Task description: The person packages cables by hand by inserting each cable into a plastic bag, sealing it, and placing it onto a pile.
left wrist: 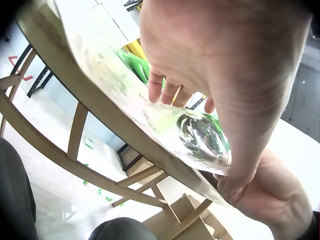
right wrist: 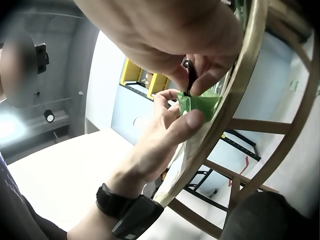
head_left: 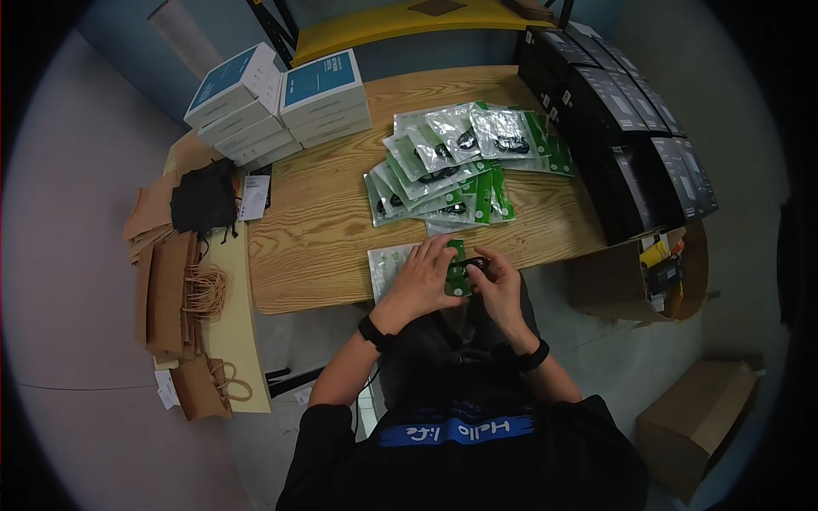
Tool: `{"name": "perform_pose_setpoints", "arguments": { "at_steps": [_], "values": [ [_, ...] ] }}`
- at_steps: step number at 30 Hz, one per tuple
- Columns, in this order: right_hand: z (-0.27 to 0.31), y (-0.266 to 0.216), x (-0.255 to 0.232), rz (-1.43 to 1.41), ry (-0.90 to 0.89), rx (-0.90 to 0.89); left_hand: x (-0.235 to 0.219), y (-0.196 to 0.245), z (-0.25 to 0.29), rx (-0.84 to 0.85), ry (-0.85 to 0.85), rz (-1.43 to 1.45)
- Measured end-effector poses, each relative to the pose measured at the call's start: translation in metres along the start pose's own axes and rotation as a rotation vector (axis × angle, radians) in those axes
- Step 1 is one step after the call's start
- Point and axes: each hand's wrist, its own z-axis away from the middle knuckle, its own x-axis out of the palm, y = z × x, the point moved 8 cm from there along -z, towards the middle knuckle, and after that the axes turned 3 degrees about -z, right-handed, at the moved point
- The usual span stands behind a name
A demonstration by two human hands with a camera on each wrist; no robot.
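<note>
At the table's front edge lies a clear plastic bag (head_left: 388, 265) with a green end. My left hand (head_left: 419, 279) lies across it and pinches the green end (right wrist: 200, 106) between thumb and fingers. My right hand (head_left: 501, 289) pinches a black cable (right wrist: 190, 77) between thumb and fingertips, right at that green end. In the left wrist view a dark coil (left wrist: 200, 134) shows through clear plastic below the left palm. Behind the hands is a loose pile of similar bags (head_left: 439, 170) with black cables inside.
White boxes with blue tops (head_left: 319, 94) stand at the back left, black boxes (head_left: 618, 128) at the right. Paper bags (head_left: 166, 294) and a black pouch (head_left: 203, 201) lie on the left side table. An open carton (head_left: 601, 289) stands below the table's right edge.
</note>
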Motion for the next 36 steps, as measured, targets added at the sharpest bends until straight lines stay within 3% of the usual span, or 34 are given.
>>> {"name": "perform_pose_setpoints", "arguments": {
  "at_steps": [4,10,13,15,19,22,25,28,33,36],
  "values": [
    [-0.002,0.012,0.003,0.025,0.075,-0.086,-0.002,0.003,0.001,0.032,0.055,0.010],
    [-0.006,0.017,0.001,0.135,-0.007,-0.035,-0.007,0.001,0.003,0.019,0.062,0.007],
    [-0.008,0.016,0.011,0.036,-0.126,0.023,-0.006,0.002,0.002,0.026,0.061,0.029],
    [-0.001,0.005,0.022,-0.145,-0.169,0.218,-0.002,0.001,0.001,0.041,0.059,0.007],
    [-0.008,0.025,0.025,-0.170,-0.160,0.158,0.002,-0.002,0.004,0.034,0.022,0.082],
    [-0.009,0.027,0.026,-0.046,-0.206,0.191,-0.014,-0.007,0.014,0.006,-0.021,0.026],
    [-0.011,0.026,0.028,-0.053,-0.204,0.136,-0.033,-0.041,0.034,-0.217,-0.115,-0.243],
    [-0.014,0.023,0.033,-0.115,-0.194,0.106,-0.038,-0.059,0.050,-0.325,-0.215,-0.139],
    [-0.015,0.034,0.040,-0.111,-0.170,0.202,-0.033,-0.054,0.053,-0.290,-0.159,-0.186],
    [-0.015,0.030,0.045,-0.056,-0.228,0.160,-0.032,-0.054,0.052,-0.305,-0.142,-0.188]
  ]
}}
